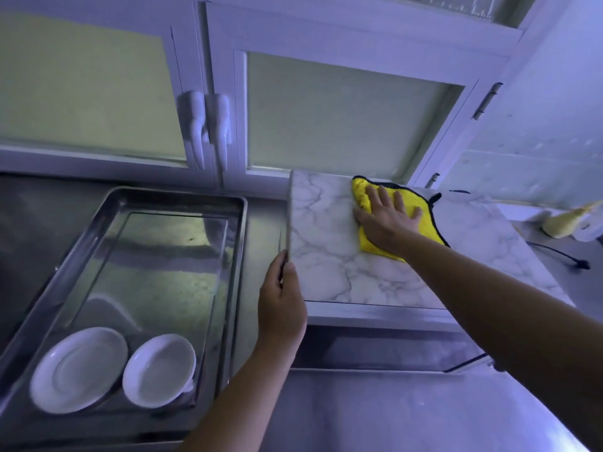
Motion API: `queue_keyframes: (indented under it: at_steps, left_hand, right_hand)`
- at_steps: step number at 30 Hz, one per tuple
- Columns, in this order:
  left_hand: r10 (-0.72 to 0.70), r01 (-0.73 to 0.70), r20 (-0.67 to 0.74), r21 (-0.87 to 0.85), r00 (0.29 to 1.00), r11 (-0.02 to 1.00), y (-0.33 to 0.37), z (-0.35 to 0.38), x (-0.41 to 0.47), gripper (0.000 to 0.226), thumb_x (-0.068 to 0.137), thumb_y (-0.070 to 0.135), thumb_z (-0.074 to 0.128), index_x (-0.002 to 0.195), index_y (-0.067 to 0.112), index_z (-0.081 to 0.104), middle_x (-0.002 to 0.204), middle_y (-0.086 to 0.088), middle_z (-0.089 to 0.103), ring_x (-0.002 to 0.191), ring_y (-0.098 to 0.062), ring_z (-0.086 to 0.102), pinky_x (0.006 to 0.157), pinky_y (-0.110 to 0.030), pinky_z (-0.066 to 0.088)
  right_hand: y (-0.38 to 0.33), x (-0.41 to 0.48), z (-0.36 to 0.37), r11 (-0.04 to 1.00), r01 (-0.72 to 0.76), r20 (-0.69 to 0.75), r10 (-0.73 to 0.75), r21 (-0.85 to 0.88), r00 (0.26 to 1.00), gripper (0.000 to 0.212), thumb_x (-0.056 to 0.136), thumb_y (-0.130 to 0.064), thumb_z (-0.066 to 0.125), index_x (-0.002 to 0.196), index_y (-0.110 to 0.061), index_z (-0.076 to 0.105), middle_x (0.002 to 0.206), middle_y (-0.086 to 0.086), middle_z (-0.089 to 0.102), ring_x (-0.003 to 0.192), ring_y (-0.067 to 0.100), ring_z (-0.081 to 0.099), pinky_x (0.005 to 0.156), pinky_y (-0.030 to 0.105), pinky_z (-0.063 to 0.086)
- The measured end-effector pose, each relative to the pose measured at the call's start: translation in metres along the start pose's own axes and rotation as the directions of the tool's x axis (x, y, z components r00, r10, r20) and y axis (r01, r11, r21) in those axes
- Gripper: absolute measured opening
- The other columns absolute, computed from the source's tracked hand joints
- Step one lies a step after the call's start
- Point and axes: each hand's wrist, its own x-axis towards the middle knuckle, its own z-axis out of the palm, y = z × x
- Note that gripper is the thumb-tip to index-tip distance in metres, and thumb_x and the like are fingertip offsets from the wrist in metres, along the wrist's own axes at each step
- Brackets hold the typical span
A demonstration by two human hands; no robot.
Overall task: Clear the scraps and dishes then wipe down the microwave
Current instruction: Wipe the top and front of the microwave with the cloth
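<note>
Right hand [386,216]: palm down, fingers straight and spread, pressing flat on the yellow cloth [370,244]. Fingertips point to about 12 o'clock; the forearm comes in from 4 o'clock.

Left hand [282,305]: grips the left edge of the microwave [329,265] near its front corner, thumb on the top face and fingers curled down the side. The forearm enters from 7 o'clock.

Cloth: lies on the rear half of the microwave top, at 1 o'clock from the left hand. Its long axis runs from 11 o'clock to 5 o'clock. It is bright yellow with black edging, rumpled at the far end, and a small black loop sticks out toward 2 o'clock.

Microwave: the top is white with grey marble veining, and the dark door glass shows below the front edge. It sits on the steel counter [391,415].

At 9 o'clock from the microwave is a steel tray [235,256]. A white plate [78,370] and a white bowl [160,370] sit side by side in its near end. White cabinet doors [342,60] with frosted panes stand at 12 o'clock.
</note>
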Motion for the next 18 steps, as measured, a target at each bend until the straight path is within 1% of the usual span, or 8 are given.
queue_keyframes:
  at_steps: [2, 5, 8, 10, 12, 13, 16, 18]
  left_hand:
    - [-0.009, 0.007, -0.043, -0.046, 0.999, 0.999, -0.002, 0.001, 0.001, 0.041, 0.1, 0.031, 0.038, 0.132, 0.02, 0.061, 0.124, 0.006, 0.067, 0.117, -0.009, 0.06, 0.106, -0.038, 0.047]
    - [-0.02, 0.01, -0.118, -0.079, 0.993, 0.997, -0.002, 0.002, 0.0, 0.042, 0.095, 0.027, 0.035, 0.121, 0.02, 0.067, 0.113, 0.007, 0.072, 0.11, -0.011, 0.065, 0.1, -0.043, 0.052]
    - [-0.011, -0.004, -0.138, -0.104, 0.99, 0.995, 0.001, 0.003, -0.003, 0.039, 0.094, 0.029, 0.038, 0.115, 0.018, 0.069, 0.109, 0.003, 0.073, 0.107, -0.014, 0.066, 0.098, -0.045, 0.052]
    - [0.009, -0.022, -0.142, -0.088, 0.99, 0.996, 0.004, 0.004, -0.005, 0.037, 0.096, 0.032, 0.04, 0.116, 0.018, 0.067, 0.109, 0.0, 0.072, 0.106, -0.016, 0.066, 0.097, -0.045, 0.052]
    - [-0.002, -0.014, -0.17, -0.093, 0.985, 0.996, 0.007, 0.004, -0.006, 0.038, 0.096, 0.038, 0.038, 0.12, 0.021, 0.063, 0.113, 0.0, 0.069, 0.108, -0.014, 0.064, 0.098, -0.039, 0.052]
    - [-0.018, -0.002, -0.183, -0.112, 0.983, 0.994, 0.01, 0.004, -0.008, 0.036, 0.1, 0.038, 0.038, 0.123, 0.023, 0.06, 0.117, 0.0, 0.068, 0.11, -0.013, 0.063, 0.098, -0.035, 0.051]
    - [-0.07, 0.026, -0.217, -0.201, 0.974, 0.979, 0.015, 0.005, -0.013, 0.032, 0.107, 0.031, 0.034, 0.133, 0.025, 0.051, 0.125, -0.005, 0.062, 0.116, -0.017, 0.06, 0.098, -0.032, 0.048]
    - [-0.072, 0.021, -0.241, -0.21, 0.968, 0.977, 0.019, 0.005, -0.016, 0.034, 0.106, 0.035, 0.033, 0.137, 0.028, 0.046, 0.128, -0.003, 0.059, 0.114, -0.016, 0.059, 0.093, -0.029, 0.047]
  right_hand:
    - [-0.022, 0.022, 0.0, 1.0, 0.002, -0.012, -0.002, 0.013, 1.0, 0.066, 0.098, -0.059, 0.022, 0.157, -0.036, 0.005, 0.167, -0.007, -0.001, 0.154, 0.026, -0.005, 0.116, 0.067, -0.003]
    - [-0.057, 0.045, -0.001, 0.999, 0.028, -0.005, -0.028, 0.036, 1.0, 0.064, 0.097, -0.057, 0.021, 0.157, -0.036, 0.009, 0.167, -0.007, 0.001, 0.154, 0.028, -0.004, 0.114, 0.069, -0.005]
    - [-0.087, 0.046, 0.001, 0.994, 0.106, 0.011, -0.107, 0.035, 0.994, 0.062, 0.098, -0.059, 0.016, 0.156, -0.04, 0.008, 0.167, -0.009, -0.001, 0.153, 0.028, -0.006, 0.114, 0.069, -0.008]
    - [-0.1, 0.032, 0.005, 0.978, 0.205, 0.03, -0.206, 0.024, 0.978, 0.06, 0.099, -0.062, 0.014, 0.156, -0.045, 0.005, 0.167, -0.01, -0.003, 0.154, 0.026, -0.007, 0.114, 0.067, -0.007]
    - [-0.106, 0.012, 0.011, 0.95, 0.311, 0.038, -0.311, -0.012, 0.95, 0.058, 0.099, -0.064, 0.013, 0.155, -0.048, 0.004, 0.166, -0.011, -0.005, 0.154, 0.025, -0.008, 0.115, 0.065, -0.006]
    - [-0.107, 0.0, 0.013, 0.938, 0.346, 0.04, -0.345, -0.024, 0.938, 0.058, 0.099, -0.064, 0.012, 0.154, -0.049, 0.005, 0.166, -0.012, -0.006, 0.153, 0.024, -0.009, 0.116, 0.064, -0.006]
    - [-0.107, -0.036, 0.017, 0.926, 0.376, 0.053, -0.374, -0.025, 0.926, 0.057, 0.099, -0.064, 0.008, 0.154, -0.049, 0.005, 0.166, -0.013, -0.009, 0.153, 0.021, -0.012, 0.117, 0.063, -0.008]
    - [-0.104, -0.062, 0.022, 0.928, 0.373, 0.046, -0.372, -0.011, 0.927, 0.057, 0.099, -0.063, 0.004, 0.154, -0.049, 0.004, 0.165, -0.013, -0.01, 0.152, 0.02, -0.015, 0.118, 0.061, -0.01]
